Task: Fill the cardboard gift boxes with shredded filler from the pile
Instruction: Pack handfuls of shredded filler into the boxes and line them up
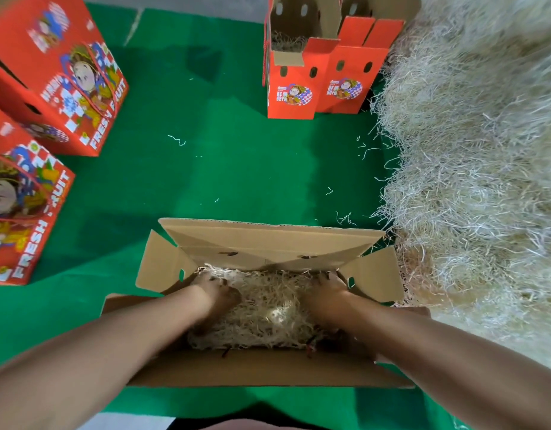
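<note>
Left hand [217, 293] and right hand [325, 290] are lowered, palms down, into the open cardboard gift box [252, 367], one towards each end, and are laid on the shredded filler [268, 308] inside it. The fingertips are sunk among the shreds by the box's far wall, so it cannot be told whether the fingers are spread flat or closed on a tuft. The box floor is already covered by filler, and its four flaps are folded outward. The step in hand is judged to be the spreading and pressing down of a load already placed.

Just right of the box, touching its right flap, the large pile of shredded filler [469, 181] is heaped. If more is wanted, a reach to the right and a loose double handful would be called for; otherwise the flaps could be closed and the box set aside.

Beyond the box, stray shreds [176, 139] are scattered on the green cloth [206, 181]. To the left of the box, well apart, two closed printed fruit boxes [51, 72] are lying. Farthest beyond it, two upright red boxes [293, 79] are standing open beside the pile, with filler visible in the left one.
</note>
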A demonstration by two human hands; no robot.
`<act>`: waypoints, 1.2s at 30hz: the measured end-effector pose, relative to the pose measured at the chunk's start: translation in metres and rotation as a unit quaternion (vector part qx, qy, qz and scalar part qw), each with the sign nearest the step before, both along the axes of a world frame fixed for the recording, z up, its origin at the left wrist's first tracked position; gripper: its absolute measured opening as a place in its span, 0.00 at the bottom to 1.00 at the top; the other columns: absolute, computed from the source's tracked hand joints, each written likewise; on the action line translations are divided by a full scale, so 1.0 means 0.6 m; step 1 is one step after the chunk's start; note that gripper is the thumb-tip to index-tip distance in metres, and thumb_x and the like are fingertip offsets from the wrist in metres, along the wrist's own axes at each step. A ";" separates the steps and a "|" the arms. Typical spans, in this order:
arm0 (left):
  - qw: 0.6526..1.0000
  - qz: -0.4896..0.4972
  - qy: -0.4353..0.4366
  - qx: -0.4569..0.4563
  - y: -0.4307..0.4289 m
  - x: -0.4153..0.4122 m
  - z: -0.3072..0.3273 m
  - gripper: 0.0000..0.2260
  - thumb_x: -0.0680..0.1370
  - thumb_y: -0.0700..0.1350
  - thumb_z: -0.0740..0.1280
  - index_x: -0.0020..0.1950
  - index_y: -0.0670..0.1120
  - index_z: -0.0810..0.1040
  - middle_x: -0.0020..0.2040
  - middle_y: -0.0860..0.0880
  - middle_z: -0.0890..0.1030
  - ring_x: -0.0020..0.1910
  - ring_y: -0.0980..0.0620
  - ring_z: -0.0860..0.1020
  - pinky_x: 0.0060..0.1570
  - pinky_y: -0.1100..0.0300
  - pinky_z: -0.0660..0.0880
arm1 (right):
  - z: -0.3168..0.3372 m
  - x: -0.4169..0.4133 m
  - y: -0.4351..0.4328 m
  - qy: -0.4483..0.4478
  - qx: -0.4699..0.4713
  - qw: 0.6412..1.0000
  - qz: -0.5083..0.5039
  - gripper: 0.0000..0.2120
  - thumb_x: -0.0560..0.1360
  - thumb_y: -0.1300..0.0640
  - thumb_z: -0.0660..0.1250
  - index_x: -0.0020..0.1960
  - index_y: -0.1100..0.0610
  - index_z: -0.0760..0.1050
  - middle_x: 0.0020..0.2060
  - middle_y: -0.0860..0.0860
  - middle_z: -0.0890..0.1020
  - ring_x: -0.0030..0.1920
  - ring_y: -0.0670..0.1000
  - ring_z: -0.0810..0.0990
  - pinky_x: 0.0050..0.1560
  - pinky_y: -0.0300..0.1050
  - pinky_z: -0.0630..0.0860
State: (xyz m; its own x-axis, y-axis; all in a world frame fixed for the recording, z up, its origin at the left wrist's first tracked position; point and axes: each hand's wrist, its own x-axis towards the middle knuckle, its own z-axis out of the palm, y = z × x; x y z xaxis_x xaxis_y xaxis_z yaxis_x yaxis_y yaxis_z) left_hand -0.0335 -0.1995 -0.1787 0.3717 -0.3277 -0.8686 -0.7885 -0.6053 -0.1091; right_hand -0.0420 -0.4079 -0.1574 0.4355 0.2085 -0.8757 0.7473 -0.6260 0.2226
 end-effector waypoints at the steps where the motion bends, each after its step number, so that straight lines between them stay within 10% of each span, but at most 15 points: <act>1: 0.999 0.044 0.001 0.005 0.006 0.002 0.004 0.22 0.82 0.45 0.56 0.75 0.50 0.57 0.73 0.45 0.64 0.69 0.46 0.65 0.65 0.54 0.64 | 0.002 0.001 -0.003 0.005 0.019 1.000 -0.013 0.26 0.76 0.55 0.64 0.72 0.57 0.61 0.69 0.57 0.66 0.69 0.59 0.64 0.67 0.56 0.62; 6: 0.979 0.124 -0.008 -0.163 -0.018 0.008 0.049 0.15 0.76 0.32 0.59 0.60 0.42 0.75 0.56 0.44 0.77 0.51 0.47 0.76 0.55 0.54 0.76 | 0.034 0.008 0.029 -0.016 0.138 0.989 -0.044 0.11 0.76 0.63 0.62 0.58 0.61 0.74 0.54 0.55 0.79 0.50 0.55 0.78 0.40 0.47 0.75; 11: 0.984 0.101 0.139 -0.038 -0.024 -0.005 0.074 0.09 0.78 0.34 0.59 0.55 0.44 0.74 0.43 0.44 0.72 0.40 0.48 0.71 0.44 0.66 0.73 | 0.020 -0.019 0.012 0.204 0.038 0.975 -0.073 0.17 0.79 0.61 0.56 0.68 0.61 0.68 0.62 0.59 0.73 0.60 0.58 0.74 0.60 0.52 0.71; 14: 0.984 0.070 0.154 0.048 -0.003 -0.028 0.071 0.16 0.79 0.37 0.60 0.66 0.35 0.70 0.57 0.40 0.75 0.51 0.44 0.74 0.53 0.60 0.72 | 0.022 -0.027 0.001 0.188 0.035 0.978 -0.090 0.17 0.80 0.57 0.55 0.67 0.58 0.69 0.60 0.57 0.75 0.55 0.56 0.75 0.53 0.48 0.71; 17: 0.972 0.189 0.090 -0.101 0.007 -0.018 0.096 0.15 0.79 0.38 0.58 0.64 0.42 0.75 0.62 0.44 0.77 0.51 0.48 0.75 0.40 0.68 0.70 | 0.066 -0.021 0.002 0.085 0.180 0.971 -0.130 0.13 0.78 0.62 0.58 0.60 0.59 0.75 0.45 0.54 0.79 0.40 0.52 0.77 0.37 0.42 0.75; 19: 0.945 0.250 0.038 -0.208 0.011 0.001 0.125 0.11 0.79 0.43 0.61 0.59 0.48 0.79 0.61 0.52 0.78 0.55 0.55 0.75 0.54 0.65 0.69 | 0.114 -0.008 0.005 0.014 0.265 0.957 -0.116 0.10 0.76 0.67 0.58 0.54 0.61 0.76 0.38 0.52 0.77 0.35 0.49 0.76 0.34 0.41 0.77; 21: 0.925 0.275 -0.020 -0.261 0.020 0.017 0.153 0.08 0.78 0.47 0.63 0.53 0.50 0.81 0.56 0.55 0.80 0.52 0.58 0.76 0.56 0.63 0.69 | 0.160 -0.001 0.009 -0.092 0.383 0.912 -0.115 0.09 0.77 0.64 0.59 0.53 0.57 0.75 0.44 0.52 0.79 0.39 0.49 0.78 0.39 0.43 0.79; 26: 0.893 0.297 -0.154 -0.300 0.032 0.022 0.192 0.08 0.79 0.46 0.61 0.42 0.51 0.76 0.45 0.53 0.79 0.45 0.53 0.77 0.45 0.57 0.72 | 0.228 -0.001 -0.003 -0.462 0.603 0.650 -0.001 0.13 0.67 0.65 0.69 0.52 0.62 0.76 0.51 0.60 0.77 0.50 0.59 0.74 0.48 0.53 0.72; 29: 0.891 0.290 -0.175 -0.303 0.046 0.013 0.204 0.05 0.78 0.47 0.62 0.43 0.54 0.73 0.47 0.56 0.76 0.51 0.52 0.74 0.48 0.60 0.67 | 0.233 0.044 -0.028 -0.371 0.425 0.818 -0.114 0.25 0.70 0.55 0.68 0.65 0.56 0.68 0.63 0.57 0.70 0.64 0.59 0.67 0.61 0.55 0.67; 31: 0.889 0.302 -0.197 -0.283 0.057 0.010 0.217 0.06 0.78 0.49 0.63 0.54 0.52 0.75 0.60 0.52 0.75 0.61 0.50 0.72 0.59 0.58 0.67 | 0.229 0.068 -0.046 -0.267 0.340 0.880 -0.197 0.15 0.73 0.53 0.64 0.59 0.56 0.73 0.55 0.55 0.76 0.56 0.58 0.75 0.52 0.49 0.73; 36: 0.826 0.342 -0.288 -0.342 0.049 0.022 0.283 0.15 0.77 0.49 0.65 0.63 0.49 0.74 0.67 0.48 0.73 0.65 0.48 0.69 0.56 0.64 0.63 | 0.208 0.102 -0.068 -0.277 0.398 0.828 -0.280 0.11 0.75 0.54 0.63 0.36 0.56 0.69 0.32 0.50 0.70 0.41 0.56 0.74 0.40 0.43 0.68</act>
State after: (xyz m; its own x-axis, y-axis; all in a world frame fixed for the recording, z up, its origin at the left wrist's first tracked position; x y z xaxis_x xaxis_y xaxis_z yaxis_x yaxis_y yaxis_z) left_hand -0.0205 -0.1700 -0.0088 0.9604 -0.2108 -0.1823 -0.1723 -0.9633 0.2058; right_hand 0.0194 -0.4487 -0.0325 0.9485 0.2530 -0.1905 0.2109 -0.9533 -0.2160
